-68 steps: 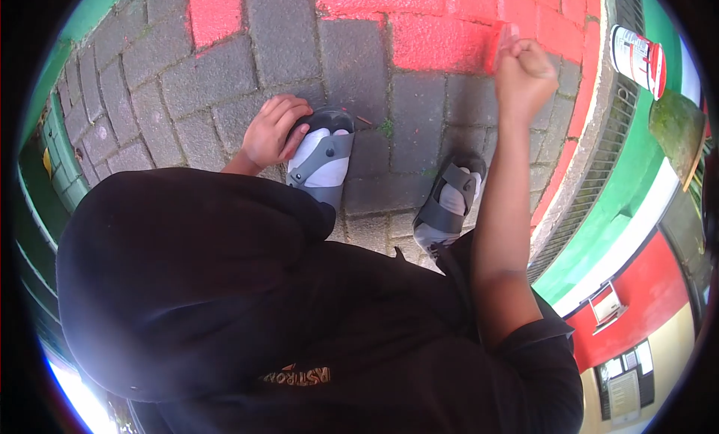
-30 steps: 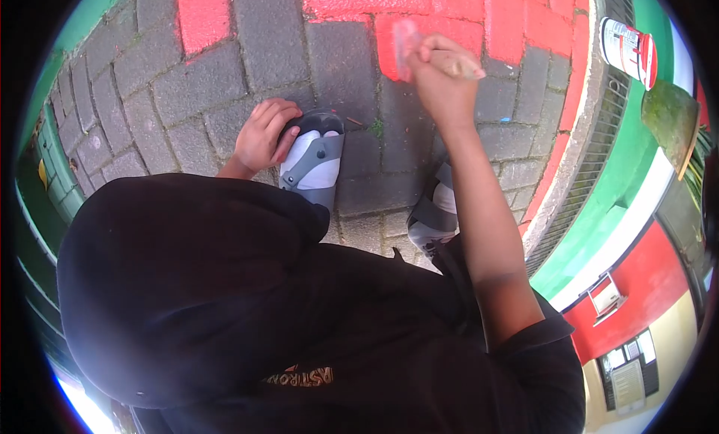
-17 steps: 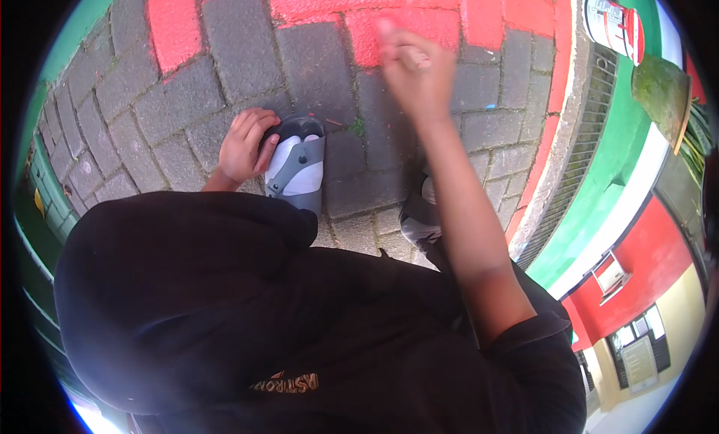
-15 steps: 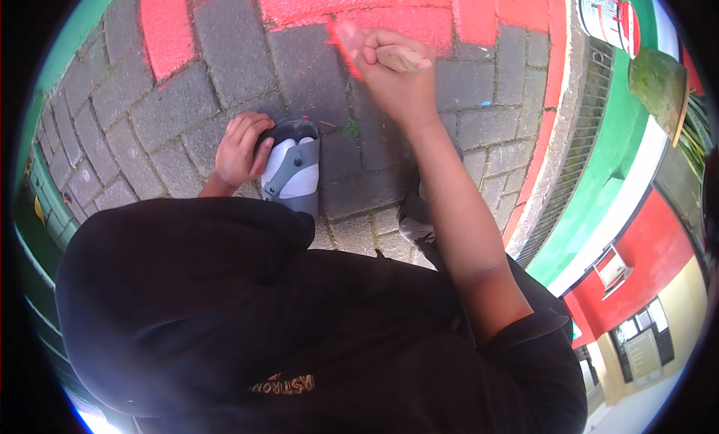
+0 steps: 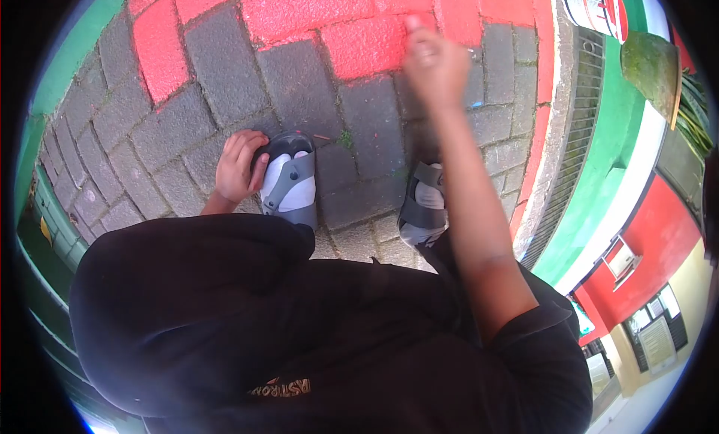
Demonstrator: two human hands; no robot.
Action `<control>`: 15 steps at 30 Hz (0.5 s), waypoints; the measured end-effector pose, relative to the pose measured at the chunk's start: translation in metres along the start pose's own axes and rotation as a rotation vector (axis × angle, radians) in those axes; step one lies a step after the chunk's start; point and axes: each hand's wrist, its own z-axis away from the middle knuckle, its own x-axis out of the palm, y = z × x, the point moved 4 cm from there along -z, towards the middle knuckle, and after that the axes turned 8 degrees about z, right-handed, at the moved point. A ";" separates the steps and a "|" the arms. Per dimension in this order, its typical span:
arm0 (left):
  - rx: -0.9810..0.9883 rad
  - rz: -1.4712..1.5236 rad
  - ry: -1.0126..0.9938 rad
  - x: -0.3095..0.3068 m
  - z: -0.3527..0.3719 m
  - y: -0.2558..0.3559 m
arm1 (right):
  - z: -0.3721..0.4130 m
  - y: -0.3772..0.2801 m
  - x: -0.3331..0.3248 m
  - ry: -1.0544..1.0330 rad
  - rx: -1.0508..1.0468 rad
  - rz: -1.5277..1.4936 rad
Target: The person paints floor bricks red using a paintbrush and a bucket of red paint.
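My right hand is closed on a brush, blurred by motion, whose red tip touches the wet-looking red paint on the pavers. A freshly red paver lies just left of it. My left hand rests beside the grey sandal on my left foot, its fingers bent at the sandal's front edge; whether they hold anything is not visible. Grey unpainted pavers lie between my hands and around my feet.
A white and red paint bucket stands at the upper right, near a mossy plant pot. A drain grate runs along the right beside a green strip. My other sandal is under my right forearm. Green edging lies left.
My right hand has moved right with the brush. The paver it was over now shows solid red across its surface. My left hand stays by the sandal. The view has shifted slightly.
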 end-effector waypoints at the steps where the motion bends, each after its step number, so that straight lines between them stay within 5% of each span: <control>1: 0.007 -0.002 -0.003 0.000 0.000 0.000 | 0.008 -0.020 0.000 -0.037 -0.034 -0.071; 2: 0.006 0.003 -0.003 0.000 -0.001 -0.001 | 0.008 -0.031 -0.008 -0.028 -0.032 -0.072; 5: 0.007 0.011 -0.008 0.001 0.000 -0.001 | 0.011 -0.033 0.004 -0.396 0.264 -0.782; 10: -0.072 -0.006 -0.045 0.000 -0.007 0.005 | -0.022 0.068 -0.006 -0.181 0.525 -0.689; 12: -0.078 -0.023 -0.063 -0.001 -0.012 0.008 | -0.040 0.080 -0.032 -0.055 0.369 -0.294; 15: -0.082 -0.037 -0.067 -0.002 -0.025 0.017 | -0.040 0.071 -0.047 -0.009 0.390 -0.450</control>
